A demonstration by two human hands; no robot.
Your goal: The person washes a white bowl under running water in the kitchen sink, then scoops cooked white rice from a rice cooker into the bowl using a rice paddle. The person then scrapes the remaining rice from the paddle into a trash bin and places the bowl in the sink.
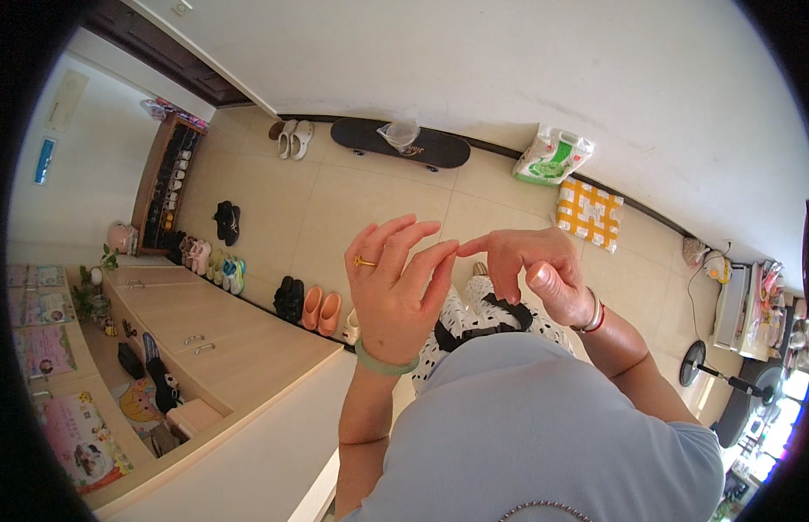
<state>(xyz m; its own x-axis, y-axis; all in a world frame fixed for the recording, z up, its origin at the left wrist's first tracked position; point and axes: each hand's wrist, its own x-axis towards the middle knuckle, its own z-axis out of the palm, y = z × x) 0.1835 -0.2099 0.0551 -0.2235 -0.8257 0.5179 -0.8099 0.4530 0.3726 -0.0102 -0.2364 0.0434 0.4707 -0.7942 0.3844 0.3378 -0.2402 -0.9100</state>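
Note:
My left hand (396, 291) is raised in front of my body, back upward, with a green bangle (387, 360) at the wrist and a gold ring (363, 261) on one finger. Its fingers are bent and spread, and the thumb lies close to the index finger. From the right, my right hand (543, 271) reaches across; its stretched index finger meets the tip of the left index finger. The other right fingers hang downward, with the thumb apart. A pale bangle and a red string (593, 317) circle the right wrist. No object shows in either hand.
Along the wall stand a black skateboard (369, 137) bearing a clear plastic bowl (399, 133), a green-white package (552, 157) and a yellow-white checked packet (589, 214). A beige cabinet (248, 348) and orange shoes (322, 311) are at left. A black-based stand (693, 362) is at right.

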